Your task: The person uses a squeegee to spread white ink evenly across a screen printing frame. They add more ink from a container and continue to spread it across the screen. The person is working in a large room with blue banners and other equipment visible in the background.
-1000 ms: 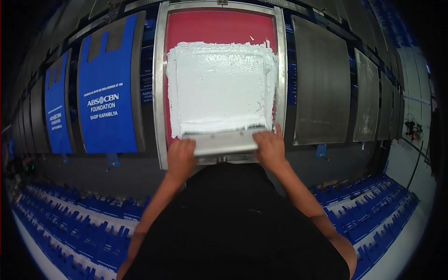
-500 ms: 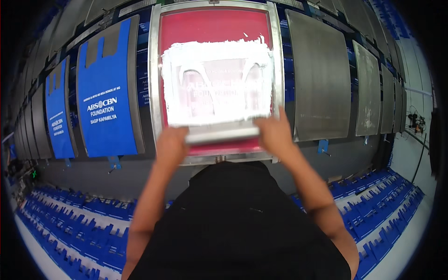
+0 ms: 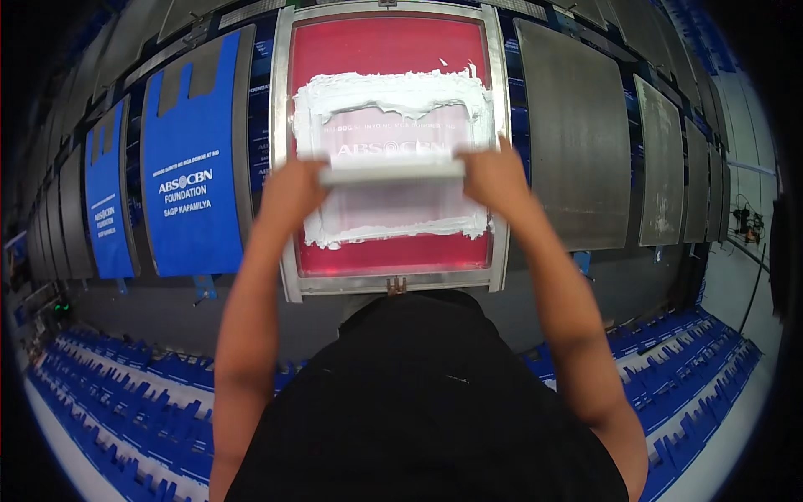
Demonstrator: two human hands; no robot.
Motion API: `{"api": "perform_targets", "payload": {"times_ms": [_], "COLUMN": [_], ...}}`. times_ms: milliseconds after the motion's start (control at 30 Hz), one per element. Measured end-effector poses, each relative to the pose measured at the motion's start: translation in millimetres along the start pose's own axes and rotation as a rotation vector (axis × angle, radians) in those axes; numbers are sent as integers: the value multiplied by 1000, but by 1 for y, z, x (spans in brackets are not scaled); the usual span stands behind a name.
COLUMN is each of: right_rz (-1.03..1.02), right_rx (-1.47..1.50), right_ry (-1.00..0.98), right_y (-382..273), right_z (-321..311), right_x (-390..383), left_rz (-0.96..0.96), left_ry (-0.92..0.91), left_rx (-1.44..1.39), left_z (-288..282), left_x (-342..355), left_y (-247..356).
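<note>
A silver-framed printing screen (image 3: pixel 283 100) with red mesh (image 3: pixel 389 46) lies straight in front of me. Thick white ink (image 3: pixel 393 88) rings its middle, heaviest along the far side. Through a pale window inside the ring, lettering shows faintly. Across that window lies a squeegee (image 3: pixel 393 174), held level by both fists. Its left end is wrapped by my left hand (image 3: pixel 294 194), its right end by my right hand (image 3: pixel 495 182). The hands are slightly smeared by motion, and whether the blade touches the mesh cannot be seen.
To the left, blue bags with white print (image 3: pixel 188 238) (image 3: pixel 107 243) lie on grey boards. Bare grey boards (image 3: pixel 573 134) (image 3: pixel 659 167) line the right. Behind and below, rows of blue bags (image 3: pixel 125 402) (image 3: pixel 669 402) lie on either side of me.
Both hands have moved the squeegee away from me, from the screen's near end to the middle. A white ink ridge now shows near the close end, and the printed window looks clearer.
</note>
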State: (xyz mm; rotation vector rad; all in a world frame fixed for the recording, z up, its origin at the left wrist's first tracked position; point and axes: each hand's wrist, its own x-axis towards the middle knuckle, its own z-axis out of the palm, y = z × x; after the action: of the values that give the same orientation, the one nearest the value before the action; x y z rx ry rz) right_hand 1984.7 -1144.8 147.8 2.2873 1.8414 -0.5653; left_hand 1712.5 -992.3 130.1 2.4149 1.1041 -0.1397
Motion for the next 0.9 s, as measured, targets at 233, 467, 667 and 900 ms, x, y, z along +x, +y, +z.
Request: {"api": "perform_targets", "payload": {"times_ms": [233,467,667,900], "right_rz": [-66,14,-22,54], "right_rx": [83,-21,124,-69], "right_ry": [221,79,60,97], "right_y": [-10,29,-29,18], "right_z": [66,-27,39,28], "right_x": [-53,97,-89,46], "left_rz": [112,100,236,95], "left_ry": [120,108,168,155], "left_rx": [-30,96,-94,26], "left_z": [63,-27,53,14], "left_x": [-56,100,-98,45], "left_y": [2,-6,-1,-6]}}
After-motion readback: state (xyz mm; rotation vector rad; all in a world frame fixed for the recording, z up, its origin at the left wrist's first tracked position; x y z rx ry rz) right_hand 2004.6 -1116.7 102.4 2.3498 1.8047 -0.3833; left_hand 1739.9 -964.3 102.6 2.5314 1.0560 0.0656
